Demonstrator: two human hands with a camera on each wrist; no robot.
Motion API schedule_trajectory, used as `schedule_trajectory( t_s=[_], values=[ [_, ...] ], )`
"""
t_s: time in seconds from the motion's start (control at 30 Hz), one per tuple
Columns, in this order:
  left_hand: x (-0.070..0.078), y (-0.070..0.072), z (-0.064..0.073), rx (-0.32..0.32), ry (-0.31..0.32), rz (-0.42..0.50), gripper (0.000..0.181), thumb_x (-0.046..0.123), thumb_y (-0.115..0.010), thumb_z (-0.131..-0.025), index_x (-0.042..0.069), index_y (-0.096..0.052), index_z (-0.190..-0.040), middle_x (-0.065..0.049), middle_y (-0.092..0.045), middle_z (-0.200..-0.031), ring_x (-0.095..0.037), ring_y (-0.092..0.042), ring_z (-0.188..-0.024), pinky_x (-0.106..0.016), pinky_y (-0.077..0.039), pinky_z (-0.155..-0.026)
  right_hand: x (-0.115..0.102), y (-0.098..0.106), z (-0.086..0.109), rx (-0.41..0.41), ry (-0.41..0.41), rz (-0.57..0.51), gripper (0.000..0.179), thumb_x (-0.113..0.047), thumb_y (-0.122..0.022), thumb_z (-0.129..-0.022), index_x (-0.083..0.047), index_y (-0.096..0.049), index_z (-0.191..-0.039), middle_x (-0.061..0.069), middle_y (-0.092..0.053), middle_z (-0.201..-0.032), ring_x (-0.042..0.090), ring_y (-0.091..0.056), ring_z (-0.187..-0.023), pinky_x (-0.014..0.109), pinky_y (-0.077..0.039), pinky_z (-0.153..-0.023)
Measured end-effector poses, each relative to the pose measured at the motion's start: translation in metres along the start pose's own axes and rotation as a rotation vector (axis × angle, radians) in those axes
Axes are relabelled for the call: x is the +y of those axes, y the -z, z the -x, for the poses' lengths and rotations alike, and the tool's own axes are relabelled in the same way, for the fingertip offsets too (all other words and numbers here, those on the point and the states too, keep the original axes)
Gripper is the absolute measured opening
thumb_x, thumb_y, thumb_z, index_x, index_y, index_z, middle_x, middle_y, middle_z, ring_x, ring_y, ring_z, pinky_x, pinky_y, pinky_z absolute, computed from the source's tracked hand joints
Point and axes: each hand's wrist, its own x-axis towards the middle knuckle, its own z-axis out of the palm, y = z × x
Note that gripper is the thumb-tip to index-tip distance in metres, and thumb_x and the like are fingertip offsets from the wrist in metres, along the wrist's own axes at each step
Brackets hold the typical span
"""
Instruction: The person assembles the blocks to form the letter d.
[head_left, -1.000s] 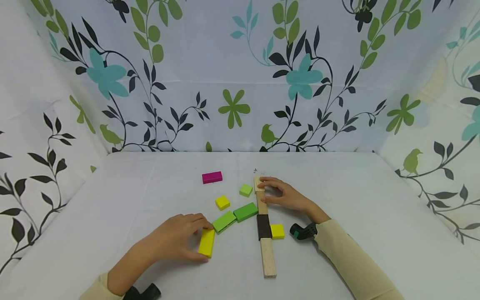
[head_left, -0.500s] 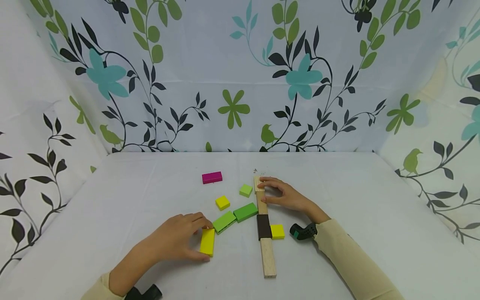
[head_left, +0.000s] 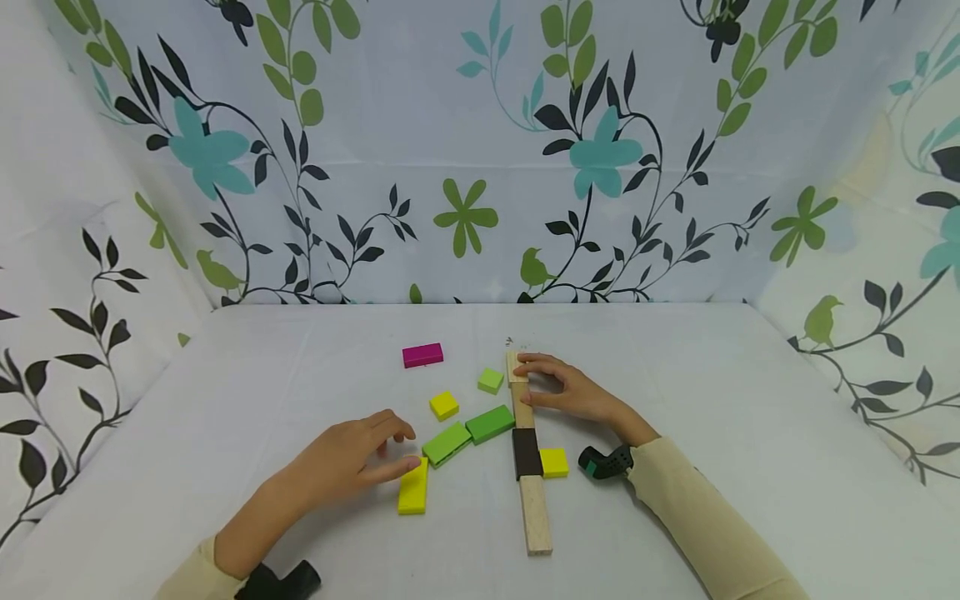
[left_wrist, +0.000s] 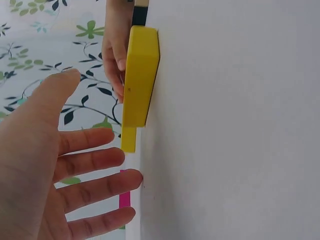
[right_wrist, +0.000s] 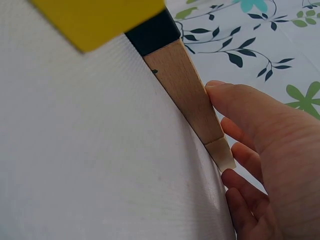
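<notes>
So the left hand (head_left: pixel 341 458) just let go of the long yellow block (head_left: pixel 412 493). Half a second ago thumb and fingers had it by the ends; now they're spread and holding nothing. The thumb overlaps the block in the head view, but the left wrist view shows a gap.

The yellow block sits on the table (head_left: pixel 465 550), left of the dark block (head_left: pixel 527 454) and a bit nearer the person. Two green blocks (head_left: pixel 446 444) run left from by the dark block's far-left corner toward it; can't tell if yellow actually touches green.

Right hand (head_left: pixel 577 392) hasn't budged: thumb on the wood block (head_left: pixel 523 415) just beyond the dark block, index on the end block (head_left: pixel 513 364) past that, fingers loosely curved, no real pinch I can see.

Imo yellow's spot is settled for now, and the right hand's just steadying the row.
</notes>
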Motion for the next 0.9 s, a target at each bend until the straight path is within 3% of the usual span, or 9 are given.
schedule_trajectory(
  t_s=[0.2, 0.37, 0.73, 0.9],
  values=[
    [-0.012, -0.001, -0.003, 0.071, -0.027, -0.031, 0.025, 0.032, -0.069, -0.09, 0.015, -0.064, -0.109, 0.007, -0.061, -0.096, -0.003, -0.051, -0.072, -0.018, -0.044, -0.06, -0.001, 0.0, -0.001, -0.005, -0.009, 0.007, 0.043, -0.013, -0.071, -0.089, -0.005, -0.059, -0.13, 0.013, -0.039, -0.152, 0.032, -0.027, -0.144, 0.054, -0.021, -0.115],
    [-0.017, -0.001, -0.007, 0.113, -0.073, -0.079, 0.027, 0.019, -0.074, -0.085, 0.013, -0.065, -0.11, 0.003, -0.063, -0.1, -0.006, -0.055, -0.074, -0.019, -0.048, -0.063, 0.001, 0.0, -0.001, -0.002, -0.01, 0.013, 0.043, -0.015, -0.071, -0.089, -0.006, -0.06, -0.13, 0.012, -0.039, -0.152, 0.032, -0.027, -0.144, 0.054, -0.02, -0.116],
    [-0.024, -0.002, -0.031, 0.164, -0.092, -0.064, 0.023, 0.014, -0.073, -0.086, 0.01, -0.067, -0.108, -0.001, -0.066, -0.103, -0.014, -0.062, -0.082, -0.028, -0.054, -0.073, 0.001, 0.0, 0.0, -0.004, -0.01, 0.018, 0.044, -0.016, -0.071, -0.089, -0.007, -0.06, -0.13, 0.012, -0.039, -0.152, 0.032, -0.027, -0.144, 0.054, -0.021, -0.116],
    [-0.025, -0.001, -0.04, 0.162, -0.055, -0.057, 0.026, 0.014, -0.072, -0.087, 0.007, -0.066, -0.111, -0.005, -0.065, -0.106, -0.021, -0.063, -0.09, -0.038, -0.054, -0.081, 0.0, 0.001, -0.001, -0.005, -0.013, 0.029, 0.044, -0.017, -0.071, -0.089, -0.007, -0.059, -0.131, 0.012, -0.039, -0.152, 0.033, -0.027, -0.144, 0.055, -0.021, -0.115]
  ],
)
